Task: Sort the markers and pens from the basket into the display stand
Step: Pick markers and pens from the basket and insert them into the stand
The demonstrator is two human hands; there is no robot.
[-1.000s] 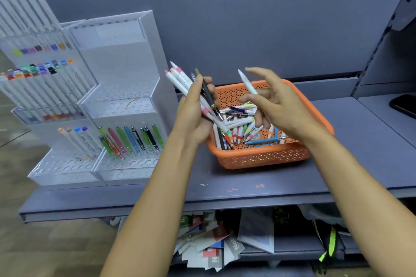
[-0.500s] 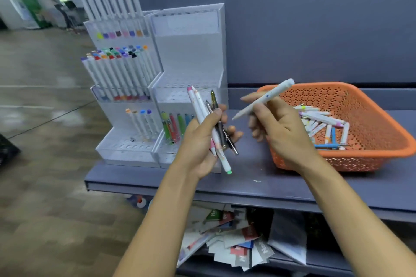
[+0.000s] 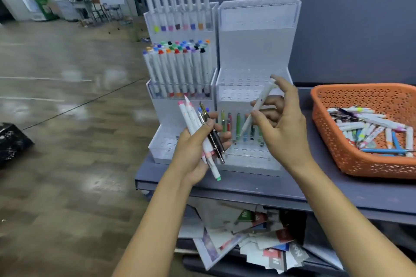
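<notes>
The display stand point(image 3: 254, 51), a pale tiered rack in two halves, stands at the front left corner of the desk point(image 3: 292, 184). The orange basket point(image 3: 360, 87) sits well apart from it toward the desk's right edge, with a loose heap of markers and pens point(image 3: 369, 123) lying flat in its bottom. The left hand point(image 3: 193, 148) is raised in front of the stand's left half. Its fingers and thumb are curled round a bundle point(image 3: 202, 132) of several white markers and a dark pen point(image 3: 213, 137), fanned upward and tilted left, one pink cap on top and one green end hanging below the palm. The right hand point(image 3: 286, 128) is up in front of the stand's right half and pinches a single white marker point(image 3: 258, 105) between thumb and fingers. That marker leans with its upper end by the forefinger, and its lower tip points down at the row of coloured pens point(image 3: 238, 123) standing upright in the lowest tier; whether the tip touches anything cannot be told. The left half's upper tiers are packed with upright white markers point(image 3: 177, 69), their caps in many colours. Below the desk, a shelf point(image 3: 225, 261) holds a jumble of printed papers point(image 3: 270, 252)
</notes>
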